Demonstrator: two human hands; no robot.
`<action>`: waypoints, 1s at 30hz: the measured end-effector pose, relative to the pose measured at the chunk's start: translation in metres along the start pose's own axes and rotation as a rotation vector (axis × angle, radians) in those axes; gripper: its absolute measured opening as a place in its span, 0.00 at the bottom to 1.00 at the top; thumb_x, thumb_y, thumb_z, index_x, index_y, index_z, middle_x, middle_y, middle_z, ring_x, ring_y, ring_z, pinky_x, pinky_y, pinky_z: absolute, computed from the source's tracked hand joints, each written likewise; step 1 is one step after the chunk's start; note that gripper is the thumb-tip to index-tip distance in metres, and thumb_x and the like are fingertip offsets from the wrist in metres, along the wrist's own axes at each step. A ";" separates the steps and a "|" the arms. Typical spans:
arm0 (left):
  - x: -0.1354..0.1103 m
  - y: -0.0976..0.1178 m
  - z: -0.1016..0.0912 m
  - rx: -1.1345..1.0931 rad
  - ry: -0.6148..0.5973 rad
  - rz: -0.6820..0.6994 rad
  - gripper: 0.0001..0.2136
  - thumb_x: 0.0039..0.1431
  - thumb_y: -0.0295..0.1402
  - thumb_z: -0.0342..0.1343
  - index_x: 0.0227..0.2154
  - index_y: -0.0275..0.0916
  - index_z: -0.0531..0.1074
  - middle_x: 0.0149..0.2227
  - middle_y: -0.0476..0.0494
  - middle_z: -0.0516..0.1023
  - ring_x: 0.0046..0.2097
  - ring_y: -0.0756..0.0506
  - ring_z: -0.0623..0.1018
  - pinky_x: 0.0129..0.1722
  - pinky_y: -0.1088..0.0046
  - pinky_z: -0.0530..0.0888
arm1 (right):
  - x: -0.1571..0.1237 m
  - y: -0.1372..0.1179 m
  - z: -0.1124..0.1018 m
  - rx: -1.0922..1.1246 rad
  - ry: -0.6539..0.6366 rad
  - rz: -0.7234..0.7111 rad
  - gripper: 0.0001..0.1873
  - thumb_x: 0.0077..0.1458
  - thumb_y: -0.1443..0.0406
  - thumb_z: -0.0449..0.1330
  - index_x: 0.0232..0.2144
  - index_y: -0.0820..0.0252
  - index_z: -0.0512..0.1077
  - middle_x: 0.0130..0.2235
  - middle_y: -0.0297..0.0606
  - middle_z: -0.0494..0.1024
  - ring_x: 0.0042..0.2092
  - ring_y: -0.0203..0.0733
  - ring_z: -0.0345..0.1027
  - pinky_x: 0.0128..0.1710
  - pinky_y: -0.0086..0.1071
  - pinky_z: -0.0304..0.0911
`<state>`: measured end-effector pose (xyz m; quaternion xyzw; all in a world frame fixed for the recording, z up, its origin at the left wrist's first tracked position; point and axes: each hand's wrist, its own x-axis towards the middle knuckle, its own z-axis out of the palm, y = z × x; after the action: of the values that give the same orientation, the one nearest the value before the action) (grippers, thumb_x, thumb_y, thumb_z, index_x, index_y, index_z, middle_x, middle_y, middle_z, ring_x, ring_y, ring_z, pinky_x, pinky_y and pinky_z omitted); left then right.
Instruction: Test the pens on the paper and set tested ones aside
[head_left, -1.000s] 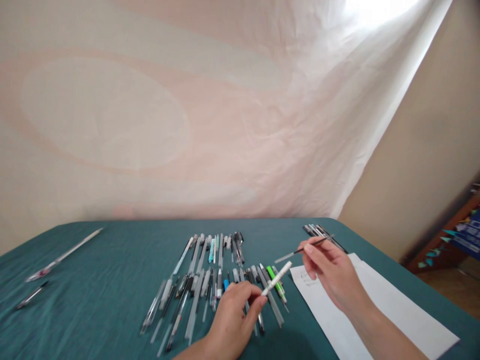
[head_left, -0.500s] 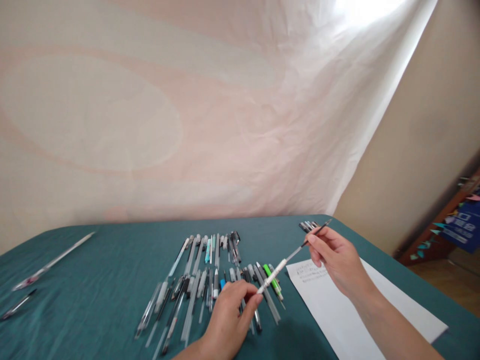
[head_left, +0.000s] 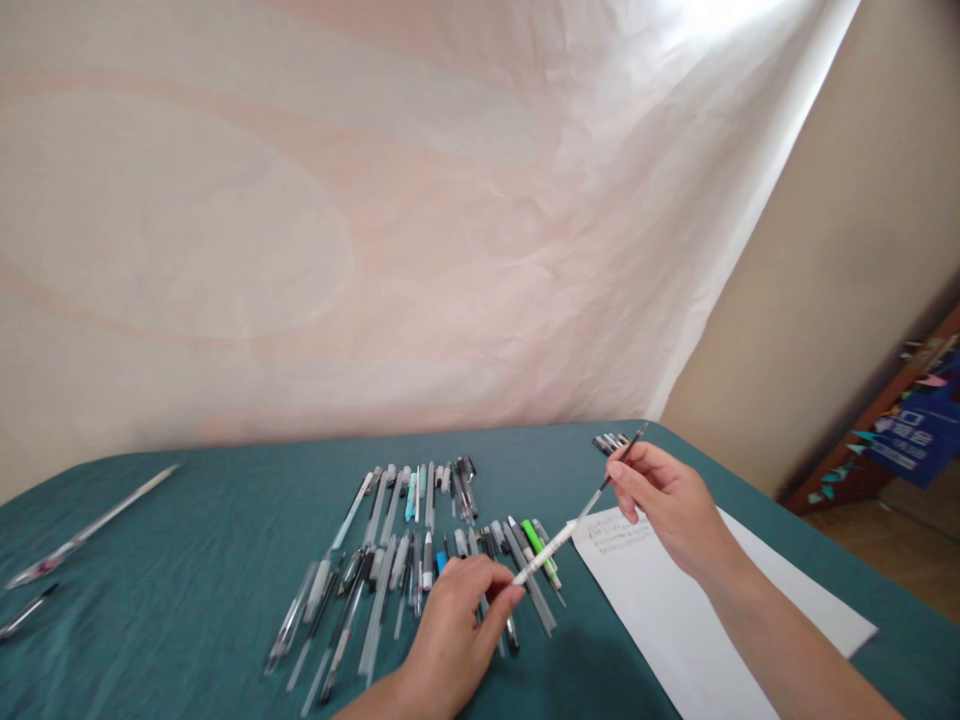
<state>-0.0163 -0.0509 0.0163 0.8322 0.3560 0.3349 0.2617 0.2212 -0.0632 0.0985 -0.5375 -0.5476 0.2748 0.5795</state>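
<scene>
While the left hand [head_left: 461, 622] pinches a white pen barrel [head_left: 546, 550] between thumb and forefinger, the right hand [head_left: 666, 505] pinches a slim refill [head_left: 602, 487] by its dark part. Both pieces are held up over the near right of the surface [head_left: 225, 560], barrel slanting far and right, refill lined up roughly with it. The refill's pale end meets the barrel's far end; whether any of it sits inside is too fine to tell. Much of the refill's length is plainly outside, so I judge this pair only partly joined at most.

Left of and beyond the left hand, many loose pens and tubes [head_left: 375, 610] lie spread, with a farther group [head_left: 421, 492] behind them. Several dark pens [head_left: 604, 443] lie apart at the far right, beyond the written-on paper [head_left: 675, 625]. Two more pens [head_left: 97, 527] rest well apart at left.
</scene>
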 end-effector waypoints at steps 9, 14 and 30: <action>-0.001 -0.001 0.001 -0.027 0.012 0.020 0.09 0.60 0.34 0.48 0.29 0.40 0.71 0.28 0.47 0.73 0.33 0.47 0.70 0.33 0.73 0.64 | 0.004 0.006 0.000 0.059 0.000 0.034 0.13 0.50 0.56 0.59 0.30 0.61 0.67 0.16 0.27 0.63 0.17 0.30 0.55 0.17 0.25 0.52; -0.001 -0.001 0.001 -0.031 0.016 -0.005 0.09 0.60 0.35 0.48 0.28 0.40 0.71 0.28 0.47 0.73 0.33 0.47 0.70 0.34 0.73 0.64 | 0.001 0.007 0.006 0.035 -0.056 0.031 0.12 0.52 0.57 0.58 0.29 0.61 0.67 0.17 0.27 0.63 0.18 0.29 0.55 0.18 0.25 0.53; 0.005 -0.005 0.001 -0.175 0.097 -0.159 0.10 0.60 0.37 0.48 0.30 0.38 0.71 0.28 0.48 0.74 0.33 0.47 0.73 0.33 0.75 0.66 | -0.001 0.049 0.021 -0.379 -0.439 0.065 0.10 0.53 0.60 0.55 0.29 0.60 0.71 0.24 0.32 0.70 0.25 0.35 0.64 0.25 0.27 0.59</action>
<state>-0.0151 -0.0443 0.0138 0.7581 0.4024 0.3830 0.3416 0.2150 -0.0441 0.0489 -0.5809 -0.6841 0.2957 0.3273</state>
